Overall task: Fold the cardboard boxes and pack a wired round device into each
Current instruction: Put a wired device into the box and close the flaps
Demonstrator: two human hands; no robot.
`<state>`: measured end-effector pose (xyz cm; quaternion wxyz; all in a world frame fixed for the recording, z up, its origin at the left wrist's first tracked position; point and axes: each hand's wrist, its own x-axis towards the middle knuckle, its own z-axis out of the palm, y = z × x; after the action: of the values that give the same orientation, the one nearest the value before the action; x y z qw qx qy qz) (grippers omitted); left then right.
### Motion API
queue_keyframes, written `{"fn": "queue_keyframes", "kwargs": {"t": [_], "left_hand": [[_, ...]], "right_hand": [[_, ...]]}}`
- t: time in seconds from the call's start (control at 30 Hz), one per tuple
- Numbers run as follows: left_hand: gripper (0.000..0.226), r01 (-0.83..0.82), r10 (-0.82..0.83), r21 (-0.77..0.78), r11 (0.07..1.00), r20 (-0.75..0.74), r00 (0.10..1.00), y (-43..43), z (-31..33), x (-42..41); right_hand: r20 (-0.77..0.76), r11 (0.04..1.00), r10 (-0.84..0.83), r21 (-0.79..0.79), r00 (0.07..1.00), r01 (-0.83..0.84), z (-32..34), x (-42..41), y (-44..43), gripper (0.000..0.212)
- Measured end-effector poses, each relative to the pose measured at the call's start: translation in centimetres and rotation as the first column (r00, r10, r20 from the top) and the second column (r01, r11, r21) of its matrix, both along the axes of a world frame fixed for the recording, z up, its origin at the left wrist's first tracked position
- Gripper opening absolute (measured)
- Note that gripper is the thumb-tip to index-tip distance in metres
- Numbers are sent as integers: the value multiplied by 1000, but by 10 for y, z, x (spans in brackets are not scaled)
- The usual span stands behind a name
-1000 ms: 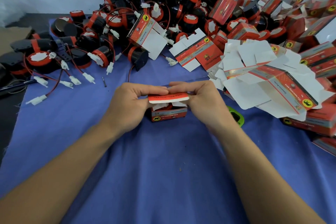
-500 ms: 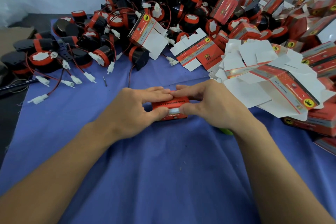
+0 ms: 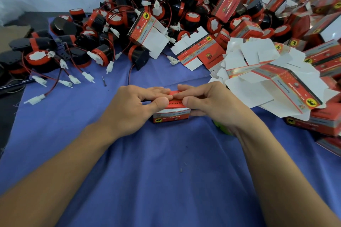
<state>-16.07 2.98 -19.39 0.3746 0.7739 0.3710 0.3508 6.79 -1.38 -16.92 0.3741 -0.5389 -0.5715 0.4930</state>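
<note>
Both hands have come down on the lid since a second ago, when the red flap stood up and open; now it lies flat. The small red box (image 3: 171, 110) sits on the blue surface (image 3: 166, 180), right in the middle, between the two hands. Its long side runs from left to right.

The left hand (image 3: 134, 108) holds the left end, with its thumb pressing on top and its fingers reaching over the back. The right hand (image 3: 210, 105) holds the right end the same way. The fingertips of both hands nearly meet over the top of the box. Both hands are just as near, one on each end, so either one can lift it.

I think the box is closed or almost closed, and it needs one last push on the lid. I cannot see if a round thing is inside.

Behind the box lies a big heap of round black and red things (image 3: 162, 5) with wires and white plugs. To the right is a pile of flat boxes (image 3: 262, 72), not folded yet, with finished boxes (image 3: 321, 61) beside them. A bit of something green (image 3: 219, 127) peeks out under the right hand.
</note>
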Motion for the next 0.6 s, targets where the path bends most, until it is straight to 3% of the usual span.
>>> {"fn": "queue_keyframes", "kwargs": {"t": [0.13,0.37,0.6], "left_hand": [[35,-41,45,-81,996,47,998,0,-1,5],[36,132,10,-403,906,332,943,0,-2,11],[46,210,-90,-402,891,297,951,4,-3,4]], "right_hand": [[102,997,-46,66,994,40,-1,-3,1,33],[214,997,-63,59,975,52,2,-10,1,43],[258,999,-28,35,966,19,2,-9,0,41]]}}
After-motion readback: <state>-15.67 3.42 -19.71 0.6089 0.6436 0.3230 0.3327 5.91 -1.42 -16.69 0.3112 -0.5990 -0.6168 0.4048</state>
